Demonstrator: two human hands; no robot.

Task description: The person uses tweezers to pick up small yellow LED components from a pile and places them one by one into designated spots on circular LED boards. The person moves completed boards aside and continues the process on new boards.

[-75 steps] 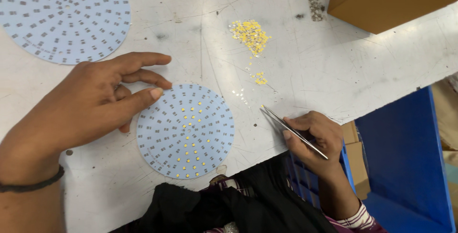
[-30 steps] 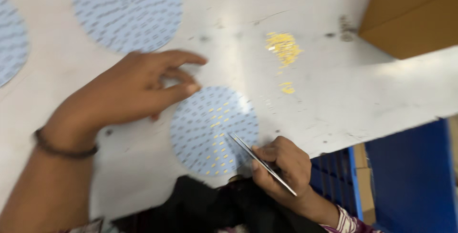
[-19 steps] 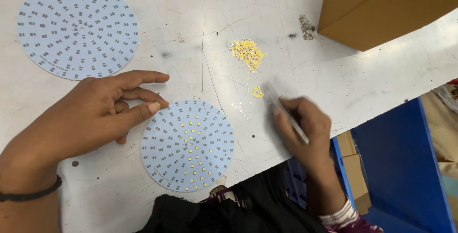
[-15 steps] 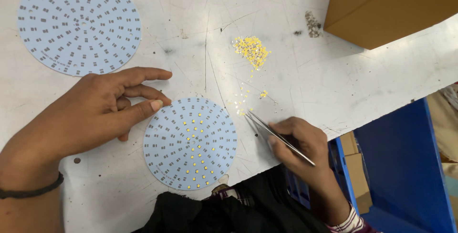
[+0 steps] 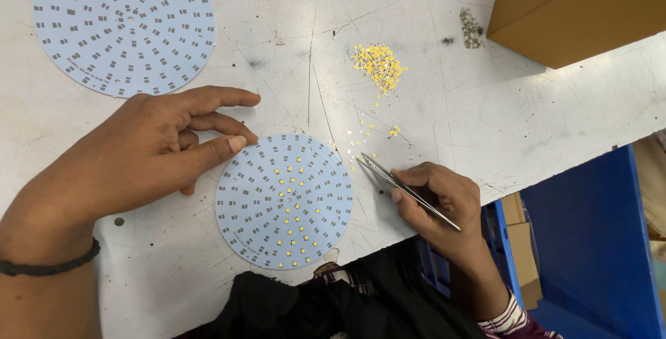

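Pinched between thumb and fingers of the right hand [image 5: 444,204], the thin metal tweezers [image 5: 406,189] point up-left, tips pressed nearly together on the scratched white table [image 5: 485,117] just right of the round pale-blue circuit board [image 5: 284,201] at lower centre. Left hand [image 5: 149,155] lies spread and holds nothing, 1 fingertip touching this board's upper-left edge. A small heap of yellow chips [image 5: 378,63] sits above the tweezers, a 2nd round board [image 5: 123,27] upper left, a brown cardboard box [image 5: 576,6] upper right.
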